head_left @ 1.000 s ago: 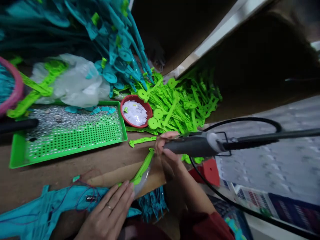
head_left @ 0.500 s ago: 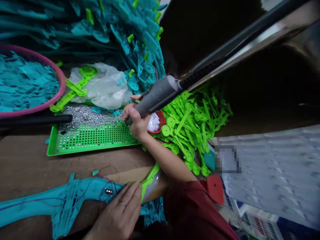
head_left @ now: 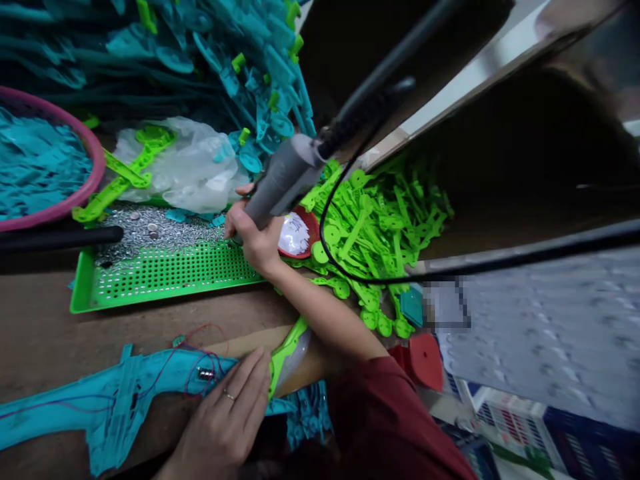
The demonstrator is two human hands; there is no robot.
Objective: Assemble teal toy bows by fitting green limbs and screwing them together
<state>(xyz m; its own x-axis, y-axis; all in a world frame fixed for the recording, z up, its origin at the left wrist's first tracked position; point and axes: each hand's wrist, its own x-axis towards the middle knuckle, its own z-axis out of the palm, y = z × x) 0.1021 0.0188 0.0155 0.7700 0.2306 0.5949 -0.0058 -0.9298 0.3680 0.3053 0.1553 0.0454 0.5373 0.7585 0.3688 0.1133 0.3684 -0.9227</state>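
At mid-frame, right hand [head_left: 256,241] grips grey cylindrical corded screwdriver [head_left: 281,179], shifted to screw tray [head_left: 173,277] since a second ago; left hand [head_left: 225,413] flat over curved lime strip [head_left: 284,353].

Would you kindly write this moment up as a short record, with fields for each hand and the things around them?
Left hand: fingers against a lime green part; grip underneath hidden
Right hand: wrapped around a gray tool
Green tray: holds small silvery metal pieces
Red bowl: contains white pieces; partly hidden by the right hand
Pink basket: filled with turquoise pieces
Turquoise casing: beside the left hand, with thin wires along it
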